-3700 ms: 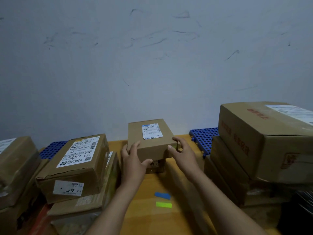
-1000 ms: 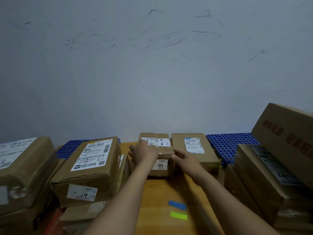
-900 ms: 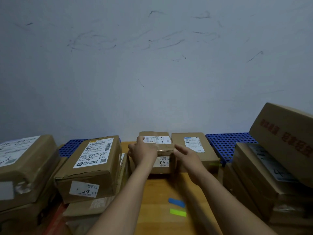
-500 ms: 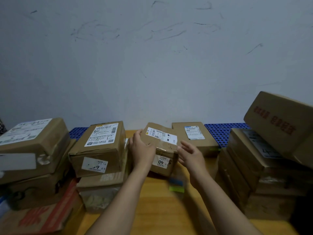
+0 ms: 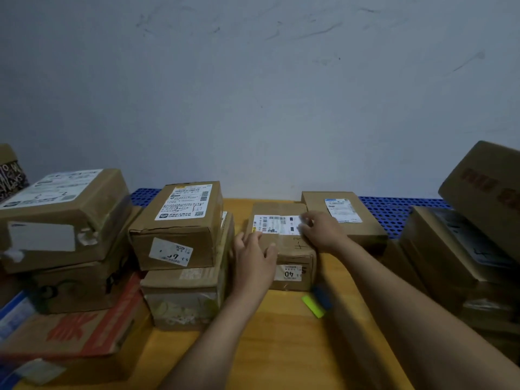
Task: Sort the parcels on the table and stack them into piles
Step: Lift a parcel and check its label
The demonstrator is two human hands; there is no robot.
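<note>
A small brown parcel (image 5: 284,250) with a "40" sticker lies flat on the wooden table (image 5: 281,350) at the centre. My left hand (image 5: 253,260) grips its front left corner, fingers down the left side and thumb on top. My right hand (image 5: 322,229) rests on the parcel's top right, with bent fingertips on its white shipping label. A second small parcel (image 5: 315,201) sits just behind and to the right, touching it.
A two-box stack (image 5: 183,220) stands directly left of the parcel, and a larger pile (image 5: 62,209) lies further left. More big boxes (image 5: 450,249) are piled at the right, the top one (image 5: 489,187) tilted. Blue perforated mats (image 5: 394,212) line the wall. Green and blue stickers (image 5: 313,305) lie on the table.
The "40" parcel was tilted up between my hands half a second ago and now lies flat. My right hand moved from its right side onto its top. The view shifted left.
</note>
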